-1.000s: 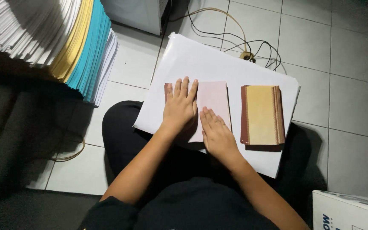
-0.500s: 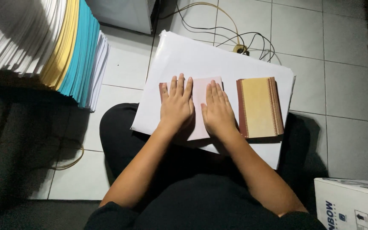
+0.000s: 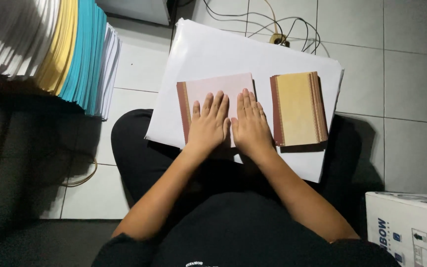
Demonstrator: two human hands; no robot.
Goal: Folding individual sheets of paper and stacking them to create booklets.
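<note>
Pink paper, a small booklet (image 3: 217,94) with a brown spine strip along its left edge, lies flat on a large white sheet (image 3: 208,54) that rests across the person's lap and juts out over the tiled floor (image 3: 411,64). Both hands press down on this booklet side by side: the left hand (image 3: 208,123) lies palm down with its fingers stretched forward and slightly spread over the middle of the pink cover, and the right hand (image 3: 251,123) lies palm down just beside it, fingers straight and close together, covering the booklet's right part and lower right corner. Neither hand grips anything; both are flat and open, thumbs nearly touching between them. Just to the right of the right hand, on the same white sheet, sits a stack of yellowish booklets (image 3: 297,109) with brown bound edges, squared up and near the pink one but apart from it. At the upper left a tall pile of paper (image 3: 50,44) leans into view, mostly white with bands of yellow and turquoise sheets in it. Beyond the white sheet, thin cables (image 3: 253,20) curl over the tiles toward a small plug. A white cardboard box (image 3: 406,222) with blue print stands at the lower right corner, well apart from the hands. The person wears dark clothing.
</note>
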